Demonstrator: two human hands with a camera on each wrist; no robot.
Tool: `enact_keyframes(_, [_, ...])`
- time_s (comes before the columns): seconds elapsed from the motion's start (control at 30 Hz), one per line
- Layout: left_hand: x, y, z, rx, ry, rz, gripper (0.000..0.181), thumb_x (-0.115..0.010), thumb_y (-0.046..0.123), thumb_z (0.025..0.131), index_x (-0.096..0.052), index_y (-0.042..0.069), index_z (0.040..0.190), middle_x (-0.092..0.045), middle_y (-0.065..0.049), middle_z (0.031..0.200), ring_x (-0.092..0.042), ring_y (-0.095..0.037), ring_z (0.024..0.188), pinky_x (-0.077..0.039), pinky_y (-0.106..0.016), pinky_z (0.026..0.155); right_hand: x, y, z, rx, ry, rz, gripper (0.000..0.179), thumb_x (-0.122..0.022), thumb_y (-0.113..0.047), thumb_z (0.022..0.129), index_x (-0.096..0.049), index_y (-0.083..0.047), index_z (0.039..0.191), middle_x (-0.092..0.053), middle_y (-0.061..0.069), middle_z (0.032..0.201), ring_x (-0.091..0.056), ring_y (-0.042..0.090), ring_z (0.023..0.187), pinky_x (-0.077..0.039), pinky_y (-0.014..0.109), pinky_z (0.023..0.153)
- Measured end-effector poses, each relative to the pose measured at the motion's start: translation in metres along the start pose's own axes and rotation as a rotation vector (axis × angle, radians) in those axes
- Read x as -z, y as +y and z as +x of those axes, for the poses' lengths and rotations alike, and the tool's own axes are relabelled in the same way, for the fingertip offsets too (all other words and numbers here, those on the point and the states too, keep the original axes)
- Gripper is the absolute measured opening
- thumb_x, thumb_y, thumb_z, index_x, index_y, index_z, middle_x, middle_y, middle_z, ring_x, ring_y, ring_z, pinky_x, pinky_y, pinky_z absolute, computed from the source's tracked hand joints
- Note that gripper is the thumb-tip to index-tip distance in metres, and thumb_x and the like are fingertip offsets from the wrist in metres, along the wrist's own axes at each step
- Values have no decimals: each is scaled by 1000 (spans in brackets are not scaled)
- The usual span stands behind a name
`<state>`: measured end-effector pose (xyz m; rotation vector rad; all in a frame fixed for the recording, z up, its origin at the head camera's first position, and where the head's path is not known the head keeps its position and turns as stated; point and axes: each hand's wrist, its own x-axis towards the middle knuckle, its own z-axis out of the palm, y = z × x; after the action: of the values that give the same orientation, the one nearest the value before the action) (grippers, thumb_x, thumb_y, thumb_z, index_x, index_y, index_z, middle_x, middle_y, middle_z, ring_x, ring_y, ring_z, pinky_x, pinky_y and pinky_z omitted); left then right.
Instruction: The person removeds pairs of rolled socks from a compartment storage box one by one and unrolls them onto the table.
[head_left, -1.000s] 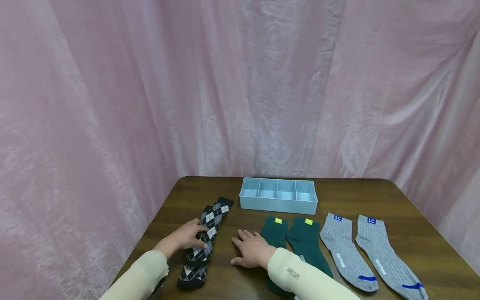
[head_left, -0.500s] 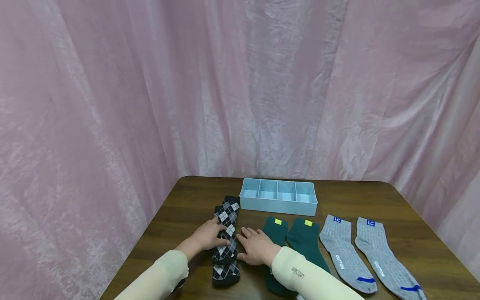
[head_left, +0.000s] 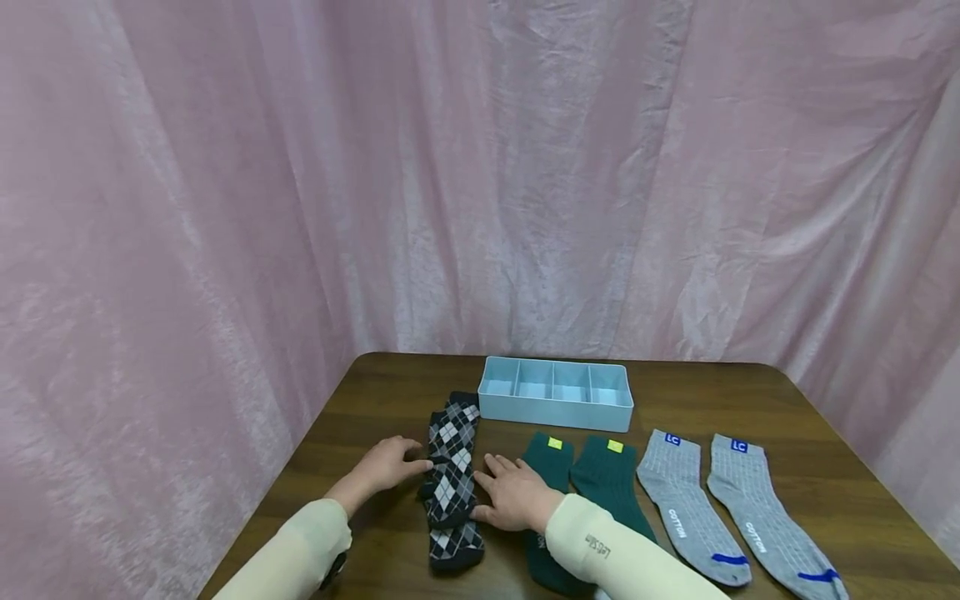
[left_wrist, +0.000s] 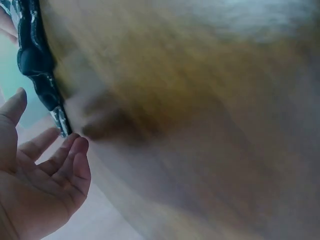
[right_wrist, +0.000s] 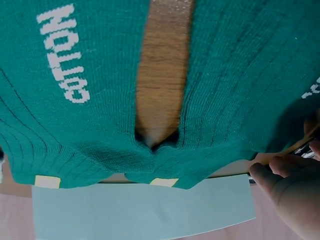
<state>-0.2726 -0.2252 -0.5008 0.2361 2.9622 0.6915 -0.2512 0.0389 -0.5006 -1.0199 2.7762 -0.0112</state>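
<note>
Two black-and-grey argyle socks (head_left: 454, 467) lie one partly over the other, left of the green socks. My left hand (head_left: 382, 465) is at their left side, thumb tip near the edge; I cannot tell if it touches. In the left wrist view this hand (left_wrist: 50, 190) has loosely bent fingers around nothing, below the dark sock edge (left_wrist: 37, 65). My right hand (head_left: 516, 494) lies with spread fingers, tips at the argyle socks' right edge. Its forearm crosses a pair of green socks (head_left: 611, 479), hiding part of them. The right wrist view shows the green socks (right_wrist: 90, 125) close up.
A light-blue box (head_left: 555, 412) with several compartments stands at the back of the brown wooden table (head_left: 697, 392). Two grey socks (head_left: 686, 500) with blue marks lie side by side on the right. A pink curtain (head_left: 480, 183) hangs behind.
The argyle socks slid right and turned straighter under my left hand, close to my right hand. Since then my left hand has drawn back left off them. My right hand shifted slightly right.
</note>
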Motion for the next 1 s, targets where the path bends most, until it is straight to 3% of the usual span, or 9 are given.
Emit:
enact_keyframes(0.23, [-4,2,0,-60,-1,-22,32,-72,33,91,-75,4,106,-66,-6,101,-61,-27,98,-49,-49,89,-2,1,-2,-11,-3,15,66,-51,-62,95,-48,-22,148,-36,9,157,-33,27,143,-32,49,112])
enact_keyframes(0.37, [-8,2,1,-64,-1,2,25,-73,27,91,-75,5,102,-64,-4,97,-60,-24,94,-50,-47,87,-5,0,-2,-9,-10,21,69,-51,-64,94,-47,-23,149,-36,9,157,-33,27,144,-31,49,112])
enact_keyframes(0.67, [-10,0,3,-21,38,-83,8,-73,18,90,-73,10,93,-64,-1,96,-59,-21,92,-50,-46,85,-6,-3,0,-16,-29,43,72,-54,-65,92,-45,-25,150,-33,9,158,-31,27,145,-29,51,113])
enact_keyframes(1.0, [-4,-1,1,51,51,-181,9,-71,15,93,-70,7,91,-64,-3,96,-55,-21,86,-48,-41,78,-3,-4,2,-23,-62,46,67,-53,-66,92,-45,-34,150,-32,8,159,-30,26,145,-28,51,113])
